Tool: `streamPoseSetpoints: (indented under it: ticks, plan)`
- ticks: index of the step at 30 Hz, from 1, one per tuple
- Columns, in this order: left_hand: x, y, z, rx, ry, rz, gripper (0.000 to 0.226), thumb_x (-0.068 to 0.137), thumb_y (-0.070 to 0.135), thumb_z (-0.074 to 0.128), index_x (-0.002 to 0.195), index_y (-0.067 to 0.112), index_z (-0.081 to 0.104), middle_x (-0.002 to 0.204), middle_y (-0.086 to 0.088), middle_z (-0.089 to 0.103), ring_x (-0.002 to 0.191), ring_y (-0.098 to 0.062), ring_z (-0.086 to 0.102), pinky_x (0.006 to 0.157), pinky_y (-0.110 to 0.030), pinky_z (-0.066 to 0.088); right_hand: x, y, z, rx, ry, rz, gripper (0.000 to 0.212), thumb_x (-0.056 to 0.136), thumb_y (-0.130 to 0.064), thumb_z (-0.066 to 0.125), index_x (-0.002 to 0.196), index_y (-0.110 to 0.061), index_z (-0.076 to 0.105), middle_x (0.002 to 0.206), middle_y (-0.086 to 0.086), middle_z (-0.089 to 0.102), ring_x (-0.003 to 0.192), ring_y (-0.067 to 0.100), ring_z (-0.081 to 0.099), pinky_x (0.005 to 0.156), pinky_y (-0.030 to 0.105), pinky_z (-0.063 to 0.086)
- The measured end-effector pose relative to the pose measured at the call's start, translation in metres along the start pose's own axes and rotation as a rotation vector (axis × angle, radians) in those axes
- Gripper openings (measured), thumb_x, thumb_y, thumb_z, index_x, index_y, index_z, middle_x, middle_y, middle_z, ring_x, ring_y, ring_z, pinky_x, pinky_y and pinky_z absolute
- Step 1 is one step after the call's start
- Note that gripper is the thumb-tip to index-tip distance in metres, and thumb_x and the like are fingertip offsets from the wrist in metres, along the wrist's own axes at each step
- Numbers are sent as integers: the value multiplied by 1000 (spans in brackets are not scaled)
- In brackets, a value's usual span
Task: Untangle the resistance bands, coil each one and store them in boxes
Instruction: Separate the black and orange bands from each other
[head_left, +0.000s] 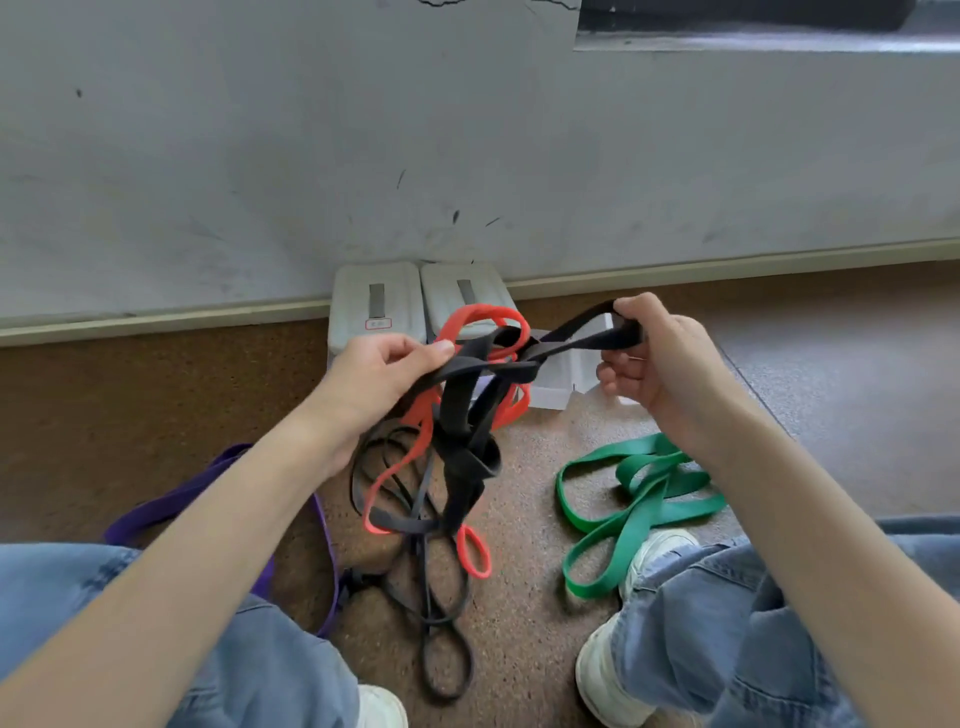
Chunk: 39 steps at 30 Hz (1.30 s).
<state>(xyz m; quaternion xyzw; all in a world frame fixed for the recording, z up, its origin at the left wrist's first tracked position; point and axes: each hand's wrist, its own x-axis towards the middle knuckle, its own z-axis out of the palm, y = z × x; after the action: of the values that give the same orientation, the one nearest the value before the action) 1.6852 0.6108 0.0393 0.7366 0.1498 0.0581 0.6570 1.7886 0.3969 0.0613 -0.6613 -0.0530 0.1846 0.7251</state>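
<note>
A wide black rubber resistance band (519, 364) is stretched roughly level between the two hands above the floor, its long axis running left to right and rising a little toward the right, while the rest of it hangs down in a knotted bunch (467, 457) below the left hand. The left hand (374, 384) pinches the band's left part between thumb and curled fingers (441, 347); the right hand (654, 358) has thumb and forefinger closed round the band's looped right end, the other fingers loosely curled beneath it. A thin orange-red rubber band (488, 317) threads through the black one, arching above it and trailing down to two small loops on the speckled brown floor (524, 519). Under the tangle lie thinner dark grey bands (431, 613) (how many is hard to make out). A flat green band (644, 493) lies apart on the right, folded in loose loops, one end against a white shoe (613, 670). A purple band (171, 504) on the left is partly hidden by the left forearm and the blue denim knee (260, 660). Two pale grey lidded plastic boxes (376, 301) stand against the grey wall (311, 156), and an open clear box (561, 379) is mostly covered by the bands.
</note>
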Motion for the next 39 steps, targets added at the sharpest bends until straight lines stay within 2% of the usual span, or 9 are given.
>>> streamPoseSetpoints:
  ticks: [5,9,17,21,26,28,32,36,39]
  plan:
    - [-2,5,0,-229,-120,-37,47,77,43,60,105,5,66,76,-3,69,65,-10,64,55,-20,51,-3,12,9,-148,-374,40,43,72,-60,60,91,-24,74,96,1,73,93,15,69,79,34,57]
    - [1,10,-1,-363,-103,-16,29,89,36,54,93,12,70,79,-8,68,64,-16,64,49,-24,49,-15,42,26,-708,-546,-39,40,80,-40,69,113,-21,61,110,-2,66,96,8,65,88,28,52]
    - [-3,6,1,-5,-70,-233,56,94,53,38,62,26,75,78,0,75,78,-12,70,73,-29,49,-10,32,29,-453,-133,-84,29,92,-22,50,76,-2,63,75,16,63,70,23,60,68,37,47]
    - [-13,0,14,68,-358,-296,55,70,69,52,94,24,72,96,-2,74,92,-16,70,84,-34,49,-15,26,33,-545,-91,-271,29,94,-23,45,86,-4,66,83,16,68,78,25,67,71,39,54]
    - [-16,-12,41,3,-215,-164,31,83,23,68,112,17,61,104,-4,71,99,-18,66,90,-36,51,-21,25,45,-588,-144,-280,44,98,-25,36,82,0,68,84,17,69,73,28,66,70,36,54]
    - [-10,-14,35,254,-172,-70,27,81,22,69,106,18,60,100,0,69,96,-12,64,87,-30,49,-16,21,36,-645,-70,-299,49,100,-22,35,83,13,64,72,18,66,67,17,61,77,28,48]
    - [-3,-22,23,581,-173,69,12,81,37,66,88,29,62,84,12,67,80,6,59,66,-17,43,-13,20,26,-700,-5,-307,51,100,-22,39,66,12,57,47,-5,49,42,4,41,44,10,33]
    - [3,-30,10,436,-104,-46,19,82,40,66,95,27,67,82,11,72,82,-2,66,67,-16,48,-11,19,26,-722,78,-390,43,99,-24,41,64,-5,59,53,-3,48,44,3,40,46,14,31]
    - [3,-25,7,405,-67,-48,23,77,39,71,97,32,61,80,18,67,76,7,61,54,-4,39,-10,12,23,-306,73,-165,37,100,-23,39,70,-8,54,58,7,56,43,10,47,42,22,36]
